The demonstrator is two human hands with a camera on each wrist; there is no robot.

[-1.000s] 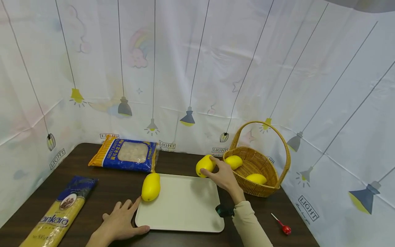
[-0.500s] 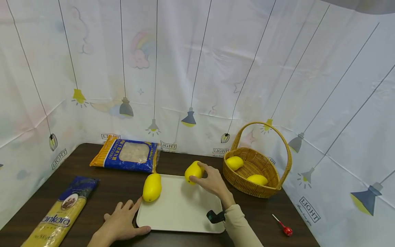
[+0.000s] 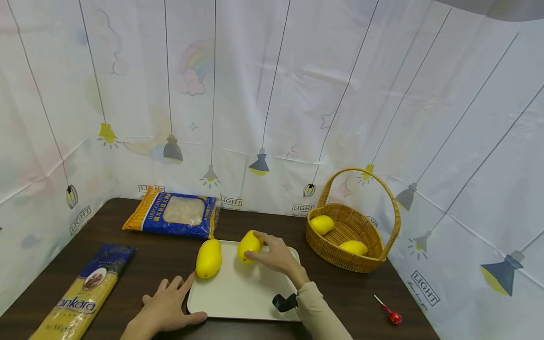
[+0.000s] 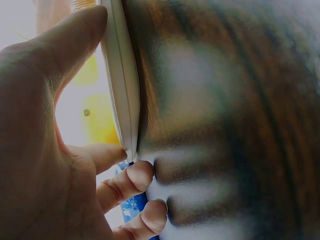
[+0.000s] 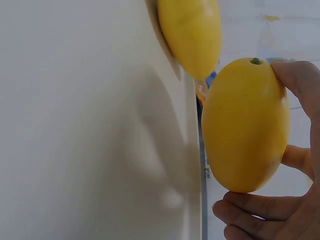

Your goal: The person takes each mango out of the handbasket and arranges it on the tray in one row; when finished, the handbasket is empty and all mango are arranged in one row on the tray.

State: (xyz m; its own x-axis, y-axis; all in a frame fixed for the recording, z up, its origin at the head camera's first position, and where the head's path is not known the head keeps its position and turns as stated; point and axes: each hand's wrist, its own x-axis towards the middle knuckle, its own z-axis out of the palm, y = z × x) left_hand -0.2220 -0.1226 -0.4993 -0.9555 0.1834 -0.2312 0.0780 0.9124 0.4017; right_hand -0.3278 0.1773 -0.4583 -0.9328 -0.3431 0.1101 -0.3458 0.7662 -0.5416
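Note:
My right hand (image 3: 276, 256) holds a yellow mango (image 3: 250, 246) by its ends, thumb at one end and fingers at the other. In the right wrist view the held mango (image 5: 246, 125) shows a small green stem spot, and its shadow falls on the cream tray (image 5: 75, 125). A second mango (image 3: 209, 259) lies at the far left corner of the tray (image 3: 242, 297). My left hand (image 3: 163, 304) lies spread at the tray's near left corner. Seen from the left wrist, its thumb (image 4: 82, 30) touches the tray's rim (image 4: 122, 75) and the other fingertips reach the table.
Right of the tray stands a wicker basket (image 3: 327, 248) with two mangoes inside. A blue and orange pasta bag (image 3: 182, 210) lies at the back left, a spaghetti pack (image 3: 85, 293) at the left. A red lollipop (image 3: 394, 317) lies front right.
My right hand has carried the mango left and nearer, from beside the basket to over the tray's far part, next to the other mango. The left hand has stayed at the tray's corner.

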